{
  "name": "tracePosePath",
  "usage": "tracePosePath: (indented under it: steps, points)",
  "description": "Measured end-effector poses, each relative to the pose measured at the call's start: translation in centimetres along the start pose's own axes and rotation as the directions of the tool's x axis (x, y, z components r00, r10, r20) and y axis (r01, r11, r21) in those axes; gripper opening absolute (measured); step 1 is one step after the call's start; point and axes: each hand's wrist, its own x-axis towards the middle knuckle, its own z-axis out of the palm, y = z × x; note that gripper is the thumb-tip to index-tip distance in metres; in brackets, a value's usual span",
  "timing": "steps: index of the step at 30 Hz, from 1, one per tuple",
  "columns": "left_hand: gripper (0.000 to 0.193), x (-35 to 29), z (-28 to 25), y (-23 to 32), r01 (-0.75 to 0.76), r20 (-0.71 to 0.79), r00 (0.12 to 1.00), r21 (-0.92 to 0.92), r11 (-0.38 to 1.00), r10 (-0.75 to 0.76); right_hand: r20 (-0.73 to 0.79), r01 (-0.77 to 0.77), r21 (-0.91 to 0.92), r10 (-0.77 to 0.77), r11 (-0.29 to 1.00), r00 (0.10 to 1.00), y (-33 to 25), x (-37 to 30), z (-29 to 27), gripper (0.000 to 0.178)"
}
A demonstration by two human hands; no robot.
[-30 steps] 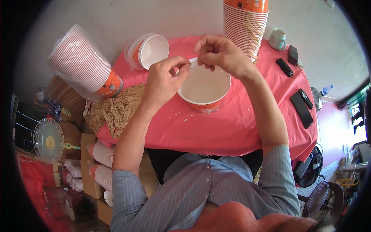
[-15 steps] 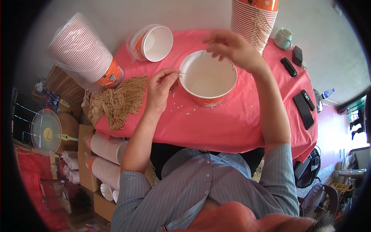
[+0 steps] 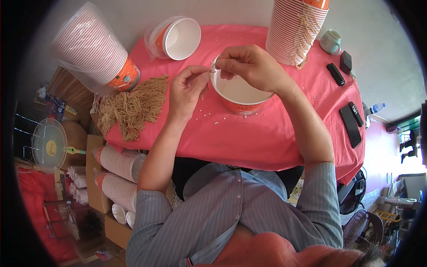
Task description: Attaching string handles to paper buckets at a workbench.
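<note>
A round paper tub (image 3: 245, 108), orange outside and white inside, stands upright in front of me. At its left rim my left hand (image 3: 189, 92) is closed in a pinch on a thin tan string (image 3: 212, 71). My right hand (image 3: 255, 70) reaches over the tub's far rim, thumb and fingers pinched together at the same string, close to the left fingertips. The right hand and wrist cover much of the tub's far side. Left of my left hand lies a heap of tan strings (image 3: 133, 107).
Stacked tubs (image 3: 291, 33) with hanging strings (image 3: 307, 35) stand back right; a bagged stack (image 3: 95, 44) leans back left. Two nested tubs (image 3: 182, 39) lie tilted behind. Small white bits dot the pink cloth (image 3: 222, 147). A mug (image 3: 330, 42) and black phone (image 3: 350, 126) are right.
My right hand has come left and lower from above the tub to my left fingertips, its loose fingers now pinched. My left hand stays at the rim. The view has shifted slightly.
</note>
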Motion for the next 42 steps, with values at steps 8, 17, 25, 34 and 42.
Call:
tracePosePath:
  steps: [8, 17, 25, 34, 42]
  points:
    - [0.013, 0.1, 0.6, 2.3, -0.131, 0.041, 0.991, 0.248, 0.960, 0.125, -0.048, 0.017, -0.017, -0.018, 1.000, 0.999, -1.6, -0.6, 1.4, 0.028]
    - [0.012, -1.4, -0.6, 0.4, -0.030, 0.054, 0.998, 0.241, 0.970, 0.018, -0.102, 0.036, 0.207, -0.015, 0.978, 0.995, -1.2, -0.5, 1.3, 0.025]
    - [0.011, -1.5, -0.6, -0.3, -0.108, 0.082, 0.992, 0.234, 0.966, 0.091, -0.060, 0.067, 0.393, -0.047, 0.917, 0.997, -1.2, -0.5, 1.3, 0.025]
    - [0.011, -1.0, -1.5, -0.1, -0.137, 0.177, 0.980, 0.264, 0.955, 0.091, -0.046, 0.131, 0.339, -0.123, 0.932, 0.991, -1.1, -0.5, 1.3, 0.030]
    - [0.012, -0.2, -2.1, 0.6, -0.057, 0.287, 0.958, 0.201, 0.978, -0.003, 0.026, 0.172, 0.391, -0.197, 0.904, 0.980, -1.6, -1.3, -0.1, 0.021]
